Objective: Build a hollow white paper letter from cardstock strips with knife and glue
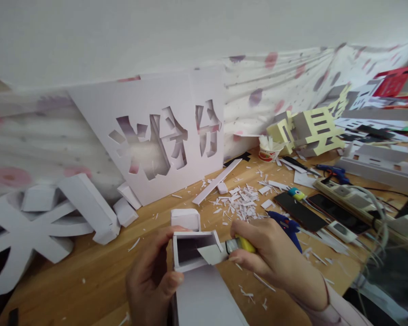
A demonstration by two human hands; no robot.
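Note:
My left hand [153, 276] grips the left side of a white foam-board box piece [204, 294], whose hollow open end faces up toward me. In my right hand [272, 258] is a yellow utility knife [243, 244] with a wide blade. The blade lies across the right edge of the opening, its tip over the hollow. Just behind the box end stands a small white foam-board block [185, 219]. Paper-thin white scraps [243, 203] lie in a heap beyond my right hand.
A white board with cut-out characters [197, 176] leans on the wall. White foam letters [51, 226] lie at left. At right are a blue glue gun [285, 226], phones [299, 210], a power strip [347, 194], a paper cup [268, 151] and yellow foam letters [318, 129].

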